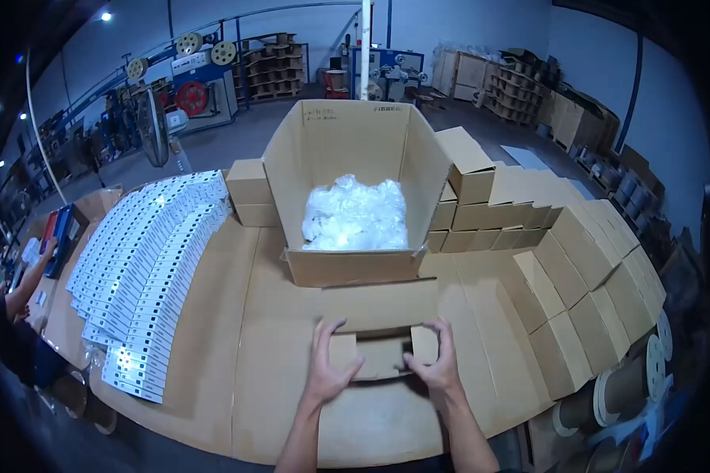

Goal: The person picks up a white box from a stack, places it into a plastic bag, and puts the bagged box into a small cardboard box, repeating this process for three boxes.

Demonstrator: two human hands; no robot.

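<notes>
Between my two hands is a small brown cardboard box (380,307), its long back flap raised and its side flaps turned partly over the opening. My left hand (329,369) grips the left end, fingers behind and thumb at the front. At the right end my right hand (436,364) holds it the same way, with the thumb by the front edge. Just beyond stands a large open carton (355,270) holding a heap of clear plastic bags (355,213).
Rows of white printed boxes (146,276) lie overlapped on the left of the cardboard-covered table (276,370). Stacked brown boxes (584,292) line the right side. A co-worker's arm (28,284) reaches in at far left. Spools (623,386) stand below the right edge.
</notes>
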